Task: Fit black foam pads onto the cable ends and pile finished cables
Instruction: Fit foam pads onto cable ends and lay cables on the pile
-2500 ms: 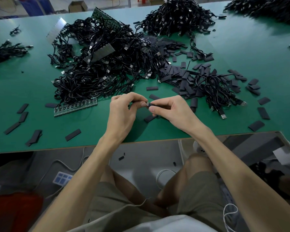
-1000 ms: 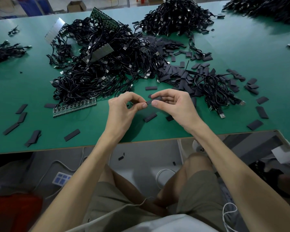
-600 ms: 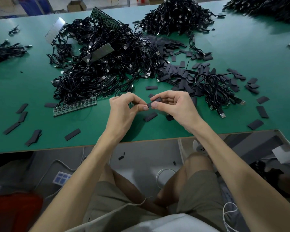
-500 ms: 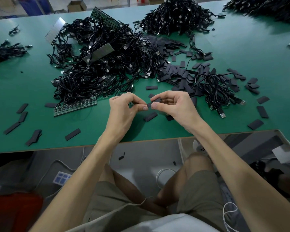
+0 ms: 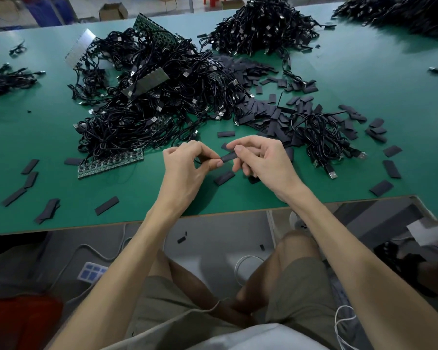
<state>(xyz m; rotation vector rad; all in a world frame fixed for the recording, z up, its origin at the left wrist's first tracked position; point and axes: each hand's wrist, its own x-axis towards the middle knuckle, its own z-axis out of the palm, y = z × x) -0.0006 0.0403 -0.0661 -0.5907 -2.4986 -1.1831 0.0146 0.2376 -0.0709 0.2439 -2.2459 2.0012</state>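
While your left hand [image 5: 187, 165] and right hand [image 5: 261, 160] both pinch the foam pad [image 5: 228, 156] between them, the cable end is hidden; pushing crookedly could buckle the pad.

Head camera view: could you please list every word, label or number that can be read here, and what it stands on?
None can be read.
The green circuit board by the cable pile may carry print, but it is too small and blurred.
The cardboard box beyond the table shows no legible marking.
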